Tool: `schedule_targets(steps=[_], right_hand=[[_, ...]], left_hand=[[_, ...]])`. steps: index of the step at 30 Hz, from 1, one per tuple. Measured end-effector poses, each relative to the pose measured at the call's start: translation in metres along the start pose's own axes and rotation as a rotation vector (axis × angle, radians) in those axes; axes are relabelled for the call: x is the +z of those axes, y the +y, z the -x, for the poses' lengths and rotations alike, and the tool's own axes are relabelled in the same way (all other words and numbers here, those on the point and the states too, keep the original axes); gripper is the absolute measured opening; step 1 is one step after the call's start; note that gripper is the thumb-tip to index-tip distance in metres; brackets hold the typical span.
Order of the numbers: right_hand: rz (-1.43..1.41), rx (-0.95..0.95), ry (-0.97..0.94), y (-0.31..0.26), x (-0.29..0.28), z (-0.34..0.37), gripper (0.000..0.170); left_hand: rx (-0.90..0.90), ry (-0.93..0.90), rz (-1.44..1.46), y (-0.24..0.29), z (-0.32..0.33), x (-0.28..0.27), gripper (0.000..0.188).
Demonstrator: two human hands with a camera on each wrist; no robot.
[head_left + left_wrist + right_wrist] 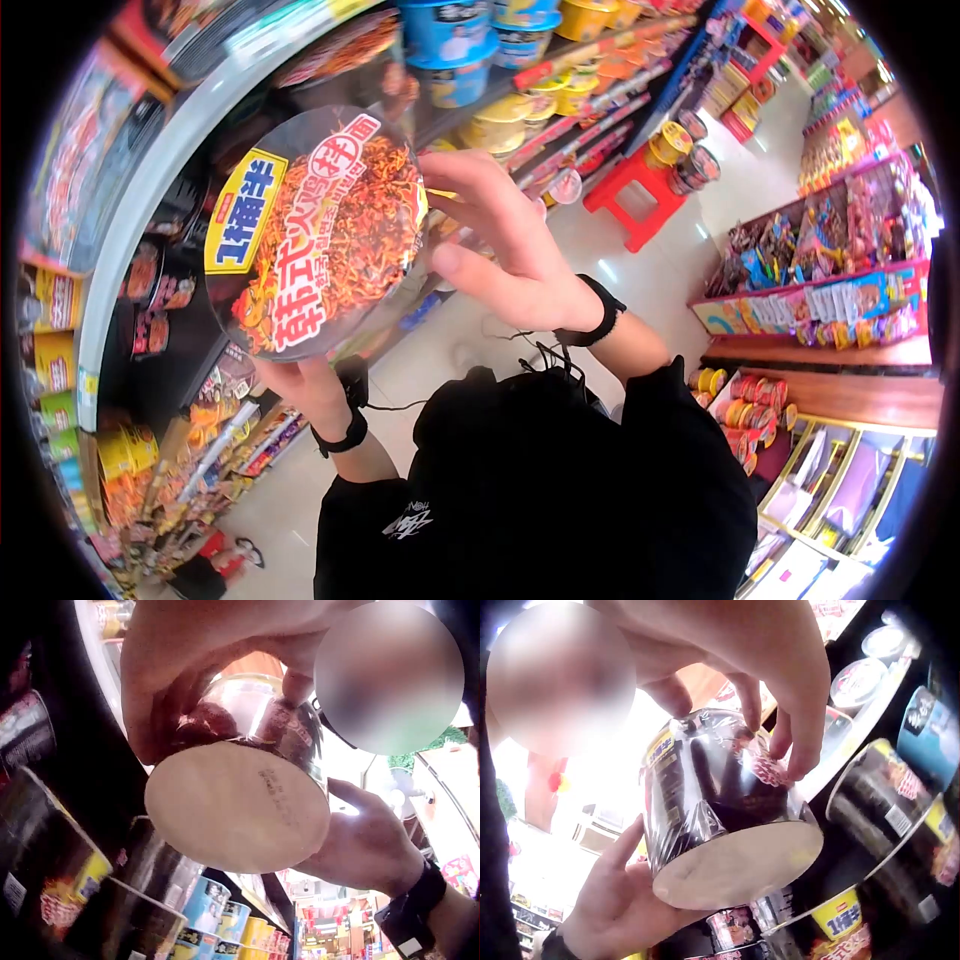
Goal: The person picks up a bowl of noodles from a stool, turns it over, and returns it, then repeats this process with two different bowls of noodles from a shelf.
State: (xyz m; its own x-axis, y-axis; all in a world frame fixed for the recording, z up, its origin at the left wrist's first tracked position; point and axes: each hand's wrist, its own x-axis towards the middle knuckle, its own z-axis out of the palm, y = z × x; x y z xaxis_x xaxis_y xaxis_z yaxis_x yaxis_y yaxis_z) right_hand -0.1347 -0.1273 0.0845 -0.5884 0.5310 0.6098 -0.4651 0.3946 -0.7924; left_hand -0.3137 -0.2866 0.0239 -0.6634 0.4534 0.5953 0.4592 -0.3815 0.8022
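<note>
A large instant noodle bowl (340,230) in shrink wrap is held between my two hands, its printed lid tilted up toward the head camera. The lid shows red noodles, a yellow label and large lettering. My left hand (305,388) grips its near side, mostly hidden beneath the lid in the head view. On the opposite side, my right hand (510,250) curves round the wall with thumb and fingers spread. Both wrist views show the pale round base (236,806) of the bowl and fingers (802,750) against its dark side.
Shelves with blue noodle tubs (450,50) and yellow ones (500,120) stand ahead. Dark bowls (877,795) sit close by on a shelf. A red stool (640,195) with tubs on it stands on the floor, and a snack rack (820,240) is at the right.
</note>
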Motion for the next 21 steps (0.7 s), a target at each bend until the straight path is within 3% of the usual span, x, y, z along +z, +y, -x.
schedule_targets(steps=[5, 12, 13, 16, 20, 21], right_hand=[[-0.064, 0.082, 0.099, -0.033, -0.064, 0.035, 0.049], [-0.036, 0.054, 0.278, -0.060, -0.156, 0.089, 0.047], [-0.014, 0.063, 0.290, -0.064, -0.169, 0.097, 0.046], [-0.008, 0.105, 0.396, -0.071, -0.202, 0.121, 0.046], [0.083, 0.167, 0.517, -0.078, -0.244, 0.148, 0.047], [0.111, 0.168, 0.534, -0.077, -0.256, 0.154, 0.047]], left_hand=[[-0.007, -0.126, 0.003, 0.010, 0.019, 0.062, 0.074], [-0.063, -0.320, -0.019, 0.031, 0.051, 0.169, 0.074], [-0.033, -0.332, 0.038, 0.035, 0.054, 0.188, 0.074], [-0.182, -0.456, 0.220, 0.045, 0.067, 0.236, 0.076], [-0.195, -0.611, 0.212, 0.031, 0.079, 0.294, 0.087], [-0.236, -0.663, 0.342, 0.026, 0.081, 0.309, 0.089]])
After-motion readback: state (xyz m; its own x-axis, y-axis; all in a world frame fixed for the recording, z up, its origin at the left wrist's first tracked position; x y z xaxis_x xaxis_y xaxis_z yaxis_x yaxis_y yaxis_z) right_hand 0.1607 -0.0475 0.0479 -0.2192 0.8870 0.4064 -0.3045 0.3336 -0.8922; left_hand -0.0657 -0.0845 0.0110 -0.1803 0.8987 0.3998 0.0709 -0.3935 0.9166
